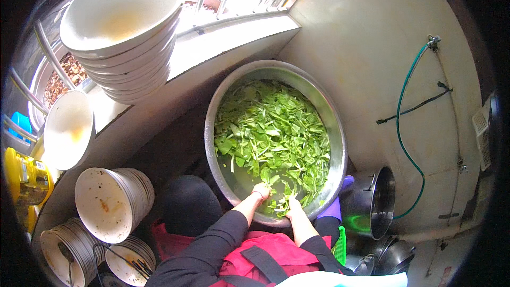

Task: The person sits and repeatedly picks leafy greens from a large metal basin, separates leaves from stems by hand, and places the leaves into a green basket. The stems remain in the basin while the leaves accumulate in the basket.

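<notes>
A large round stainless steel basin (338, 139) stands in front of me, holding water and many loose leafy greens (275, 127). My left hand (261, 191) is at the basin's near side with a few green leaves between its fingers. To its right, my right hand (294, 206) holds a small bunch of greens just inside the near rim. Both hands are low over the water, and some fingertips are hidden by leaves. Cloudy water shows between the hands and the main mass of greens.
Stacked white bowls (119, 12) stand on the ledge at upper left; more stacked bowls (103, 207) are lower left. A steel pot (374, 203), a green plastic basket (340, 246) and a purple glove (330, 209) are right of the basin. A green hose (399, 127) hangs along the wall.
</notes>
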Available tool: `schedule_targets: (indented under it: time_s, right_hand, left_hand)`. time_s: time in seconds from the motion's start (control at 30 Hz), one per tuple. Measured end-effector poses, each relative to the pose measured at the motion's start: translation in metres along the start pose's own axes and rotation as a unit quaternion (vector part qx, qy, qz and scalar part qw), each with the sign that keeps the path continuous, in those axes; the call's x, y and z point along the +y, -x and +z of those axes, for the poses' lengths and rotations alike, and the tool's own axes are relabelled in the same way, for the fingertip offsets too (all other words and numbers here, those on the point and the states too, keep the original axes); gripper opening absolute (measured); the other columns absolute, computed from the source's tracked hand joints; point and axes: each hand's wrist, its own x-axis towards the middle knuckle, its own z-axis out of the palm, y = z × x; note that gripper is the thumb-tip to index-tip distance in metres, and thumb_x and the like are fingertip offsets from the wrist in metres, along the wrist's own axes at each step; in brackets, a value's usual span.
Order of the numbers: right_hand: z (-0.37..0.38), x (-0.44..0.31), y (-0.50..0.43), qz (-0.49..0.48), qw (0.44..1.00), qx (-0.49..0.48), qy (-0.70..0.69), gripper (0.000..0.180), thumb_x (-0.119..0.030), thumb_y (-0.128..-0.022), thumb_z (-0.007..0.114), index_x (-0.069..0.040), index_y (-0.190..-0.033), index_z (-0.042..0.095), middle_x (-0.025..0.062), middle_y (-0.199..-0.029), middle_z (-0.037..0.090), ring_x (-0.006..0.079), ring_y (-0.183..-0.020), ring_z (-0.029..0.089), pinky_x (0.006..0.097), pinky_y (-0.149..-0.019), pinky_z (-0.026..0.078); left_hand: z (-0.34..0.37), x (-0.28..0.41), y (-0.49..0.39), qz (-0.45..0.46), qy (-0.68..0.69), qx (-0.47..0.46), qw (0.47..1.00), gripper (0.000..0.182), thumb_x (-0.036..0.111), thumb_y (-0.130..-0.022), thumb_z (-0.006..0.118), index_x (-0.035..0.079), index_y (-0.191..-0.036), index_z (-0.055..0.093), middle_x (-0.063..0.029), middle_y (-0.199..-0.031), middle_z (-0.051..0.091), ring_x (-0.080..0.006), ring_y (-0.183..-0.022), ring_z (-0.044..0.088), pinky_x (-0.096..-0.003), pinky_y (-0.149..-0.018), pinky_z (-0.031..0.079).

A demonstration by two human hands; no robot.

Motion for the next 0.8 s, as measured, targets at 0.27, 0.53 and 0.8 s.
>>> schedule_targets:
  time_s: [0.27,0.53,0.8]
  right_hand:
    - [0.03,0.013,-0.01,0.024,0.992,-0.123,-0.012,0.024,-0.022,-0.092,0.042,-0.006,-0.103,0.054,0.0114,-0.093,0.06,0.0265,-0.08,0.059,0.0445,-0.069,0.052]
    - [0.04,0.023,-0.021,0.015,0.993,-0.115,-0.009,0.017,-0.008,-0.083,0.055,-0.002,-0.099,0.056,0.0118,-0.087,0.06,0.0263,-0.078,0.059,0.0414,-0.072,0.051]
    - [0.034,0.019,-0.023,-0.082,0.996,0.037,0.007,0.024,0.002,-0.072,0.054,0.003,-0.096,0.055,0.0128,-0.083,0.056,0.0291,-0.074,0.057,0.0439,-0.069,0.051]
  left_hand:
    - [-0.01,0.007,0.003,0.051,-0.3,-0.002,0.953,0.035,0.034,-0.079,0.054,0.006,-0.096,0.066,-0.0164,-0.1,0.063,-0.0305,-0.095,0.061,-0.038,-0.081,0.048]
    - [-0.008,0.003,0.001,0.075,-0.376,-0.045,0.922,0.037,0.037,-0.078,0.054,0.006,-0.094,0.066,-0.0177,-0.094,0.064,-0.031,-0.088,0.062,-0.0376,-0.076,0.048]
    - [-0.012,0.006,-0.004,0.04,-0.395,0.031,0.917,0.033,0.033,-0.074,0.061,0.004,-0.086,0.068,-0.0164,-0.091,0.065,-0.028,-0.087,0.063,-0.0362,-0.076,0.049]
